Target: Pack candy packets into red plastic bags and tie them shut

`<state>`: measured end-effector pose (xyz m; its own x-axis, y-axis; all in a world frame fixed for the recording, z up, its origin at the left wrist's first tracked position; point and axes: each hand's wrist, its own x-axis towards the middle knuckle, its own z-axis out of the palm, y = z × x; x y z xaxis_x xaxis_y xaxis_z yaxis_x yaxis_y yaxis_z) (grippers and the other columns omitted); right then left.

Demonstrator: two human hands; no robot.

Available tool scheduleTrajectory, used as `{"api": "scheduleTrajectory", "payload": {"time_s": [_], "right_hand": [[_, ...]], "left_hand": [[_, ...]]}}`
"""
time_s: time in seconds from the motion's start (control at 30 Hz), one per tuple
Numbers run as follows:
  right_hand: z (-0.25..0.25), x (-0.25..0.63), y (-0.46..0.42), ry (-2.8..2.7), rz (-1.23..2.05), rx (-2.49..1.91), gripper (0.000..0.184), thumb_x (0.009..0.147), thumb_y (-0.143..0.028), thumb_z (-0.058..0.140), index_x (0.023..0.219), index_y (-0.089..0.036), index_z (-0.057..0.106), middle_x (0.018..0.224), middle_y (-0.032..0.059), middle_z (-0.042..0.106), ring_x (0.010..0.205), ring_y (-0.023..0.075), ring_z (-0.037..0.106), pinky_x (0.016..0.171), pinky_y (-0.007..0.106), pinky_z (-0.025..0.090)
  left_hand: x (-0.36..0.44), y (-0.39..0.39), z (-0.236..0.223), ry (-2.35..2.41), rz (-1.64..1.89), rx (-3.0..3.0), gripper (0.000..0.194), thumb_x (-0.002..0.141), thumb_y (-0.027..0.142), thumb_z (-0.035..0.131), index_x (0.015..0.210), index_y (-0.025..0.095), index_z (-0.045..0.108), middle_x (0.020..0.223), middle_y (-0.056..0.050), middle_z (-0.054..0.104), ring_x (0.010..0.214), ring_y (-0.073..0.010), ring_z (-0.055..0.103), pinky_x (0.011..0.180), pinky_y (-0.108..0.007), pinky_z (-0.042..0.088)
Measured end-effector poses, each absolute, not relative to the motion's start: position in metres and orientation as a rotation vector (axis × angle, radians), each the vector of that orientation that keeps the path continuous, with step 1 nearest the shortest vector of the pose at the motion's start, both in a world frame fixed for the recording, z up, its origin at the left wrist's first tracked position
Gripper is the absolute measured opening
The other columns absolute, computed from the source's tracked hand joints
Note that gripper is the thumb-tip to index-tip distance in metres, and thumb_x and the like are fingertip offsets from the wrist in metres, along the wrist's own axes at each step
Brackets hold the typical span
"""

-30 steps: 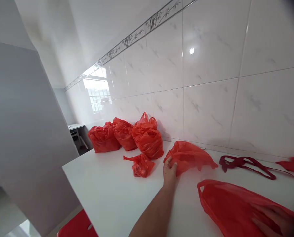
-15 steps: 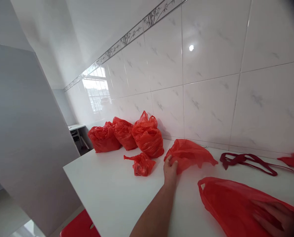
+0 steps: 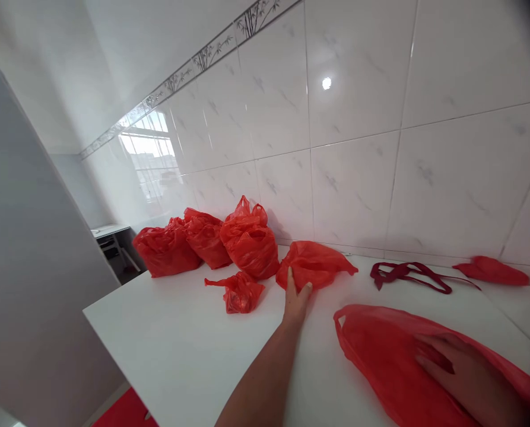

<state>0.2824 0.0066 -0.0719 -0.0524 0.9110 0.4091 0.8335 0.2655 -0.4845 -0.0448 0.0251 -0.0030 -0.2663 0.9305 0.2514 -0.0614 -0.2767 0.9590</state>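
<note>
My left hand is at the near-left edge of a crumpled red plastic bag by the wall. Its thumb and forefinger are spread against the plastic, and its other fingers are hidden. Lower right, a large red plastic bag lies flattened on the white table, one handle loop pointing left. My right hand is at this bag, fingers stretched out and apart; whether it is inside or on top I cannot tell. A small knotted red plastic bag sits left of my left hand.
Several filled red plastic bags stand along the tiled wall at the back left. A dark red strap and another red piece lie near the wall at right. Below the table's left edge is a red stool.
The view has turned slightly right. The bag at my left hand looks more bunched and lower, with the hand now farther spread against it. My right hand shows more fully at the large bag.
</note>
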Motion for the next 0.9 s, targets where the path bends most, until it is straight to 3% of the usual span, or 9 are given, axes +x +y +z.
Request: {"api": "scheduleTrajectory", "payload": {"time_s": [0.17, 0.3, 0.43, 0.73, 0.9], "right_hand": [[-0.053, 0.276, -0.003, -1.982, 0.227, -1.600, 0.039, 0.077, -0.046, 0.049, 0.103, -0.022, 0.064, 0.113, 0.0083, 0.063, 0.103, 0.0266, 0.058, 0.093, 0.041, 0.046], [-0.043, 0.271, -0.011, -1.974, 0.242, -1.589, 0.037, 0.077, -0.042, 0.048, 0.103, -0.022, 0.064, 0.113, 0.0079, 0.062, 0.103, 0.0253, 0.058, 0.092, 0.039, 0.046], [-0.029, 0.264, -0.020, -1.941, 0.295, -1.627, 0.037, 0.075, -0.042, 0.051, 0.102, -0.021, 0.065, 0.113, 0.0084, 0.062, 0.105, 0.0260, 0.057, 0.093, 0.040, 0.046], [-0.014, 0.256, -0.027, -1.917, 0.339, -1.611, 0.033, 0.074, -0.037, 0.050, 0.096, -0.019, 0.066, 0.110, 0.0100, 0.063, 0.101, 0.0258, 0.058, 0.090, 0.039, 0.046], [-0.008, 0.252, -0.032, -1.908, 0.329, -1.565, 0.033, 0.076, -0.032, 0.049, 0.101, -0.018, 0.066, 0.111, 0.0098, 0.062, 0.103, 0.0244, 0.056, 0.092, 0.037, 0.043]], "left_hand": [[-0.038, 0.028, -0.001, 1.341, 1.363, 1.654, 0.085, 0.078, 0.041, 0.062, 0.147, 0.027, 0.014, 0.156, -0.005, 0.014, 0.142, -0.0250, 0.010, 0.114, -0.042, 0.018], [-0.033, 0.038, -0.002, 1.528, 1.186, 1.856, 0.080, 0.074, 0.038, 0.066, 0.144, 0.029, 0.029, 0.155, -0.007, 0.014, 0.141, -0.0295, 0.014, 0.109, -0.043, 0.028], [-0.030, 0.047, -0.004, 1.687, 1.041, 1.915, 0.070, 0.074, 0.035, 0.064, 0.139, 0.025, 0.040, 0.154, -0.010, 0.020, 0.141, -0.0305, 0.015, 0.110, -0.043, 0.025], [-0.033, 0.053, -0.011, 1.776, 1.014, 1.982, 0.067, 0.079, 0.033, 0.056, 0.141, 0.017, 0.036, 0.149, -0.018, 0.027, 0.139, -0.0320, 0.022, 0.108, -0.045, 0.028], [-0.033, 0.051, -0.013, 1.733, 1.066, 2.113, 0.060, 0.076, 0.024, 0.057, 0.134, 0.024, 0.044, 0.152, -0.010, 0.024, 0.141, -0.0311, 0.016, 0.111, -0.049, 0.023]]}}
